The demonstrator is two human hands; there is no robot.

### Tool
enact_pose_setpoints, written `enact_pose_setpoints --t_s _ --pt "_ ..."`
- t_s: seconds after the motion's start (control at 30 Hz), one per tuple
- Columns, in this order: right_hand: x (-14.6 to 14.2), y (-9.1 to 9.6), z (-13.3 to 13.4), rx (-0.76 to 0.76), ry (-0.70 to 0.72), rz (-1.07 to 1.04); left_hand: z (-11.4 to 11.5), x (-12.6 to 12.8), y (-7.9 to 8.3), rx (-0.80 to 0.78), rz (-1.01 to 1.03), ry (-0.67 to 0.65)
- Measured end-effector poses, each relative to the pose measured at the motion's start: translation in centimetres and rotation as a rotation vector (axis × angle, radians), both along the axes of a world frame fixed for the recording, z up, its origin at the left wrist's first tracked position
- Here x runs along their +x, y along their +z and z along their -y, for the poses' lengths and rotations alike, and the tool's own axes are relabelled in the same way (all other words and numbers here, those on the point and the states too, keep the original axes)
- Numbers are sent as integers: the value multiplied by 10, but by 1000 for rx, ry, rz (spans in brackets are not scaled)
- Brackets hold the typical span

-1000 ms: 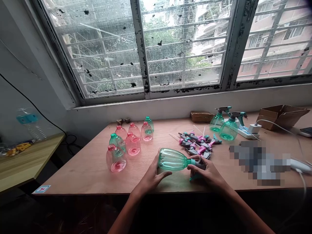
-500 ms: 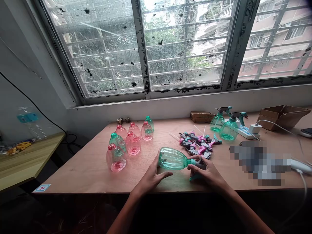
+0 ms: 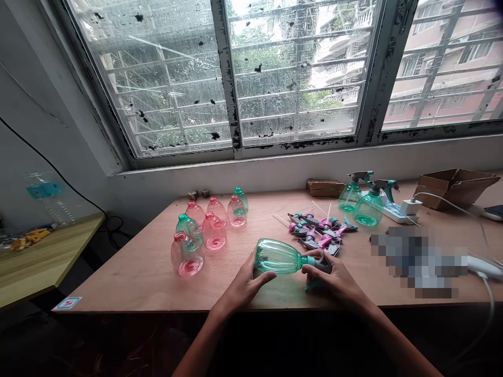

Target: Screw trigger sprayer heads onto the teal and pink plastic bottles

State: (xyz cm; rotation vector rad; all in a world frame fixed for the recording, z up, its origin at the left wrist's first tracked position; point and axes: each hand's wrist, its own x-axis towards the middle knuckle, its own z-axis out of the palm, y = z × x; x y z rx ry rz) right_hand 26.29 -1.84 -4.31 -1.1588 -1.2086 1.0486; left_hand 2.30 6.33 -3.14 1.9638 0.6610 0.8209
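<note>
Head view: I have the green bottle (image 3: 277,256) on its side over the worktop's (image 3: 133,283) near edge, my left grip (image 3: 241,285) cupped around its base, my right grip (image 3: 340,277) pinching the grey spray head (image 3: 323,266) at its neck. Beyond, 5 pink bottles (image 3: 215,238) stand left of piled spray heads (image 3: 314,230).

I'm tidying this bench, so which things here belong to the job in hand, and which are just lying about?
Likely the job's:
green bottle, held by left hand and right hand
upright pink and green bottles
pile of spray heads
two spray bottles

Apparently just lying about:
brown package
open cardboard box
power strip
clear plastic bottle
</note>
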Motion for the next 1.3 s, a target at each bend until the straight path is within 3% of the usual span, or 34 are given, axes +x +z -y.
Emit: enact_pose_setpoints --t_s 0.27,0.83,1.07,1.3 --pt "1 -2 0 2 2 -23 -4 0 -6 5 30 4" --pt "-1 2 2 -9 11 12 3 0 2 22 16 -9" --pt "0 -2 1 4 15 -8 -2 0 -8 35 59 23" --pt "-1 0 2 9 23 14 3 0 1 -8 33 -2"
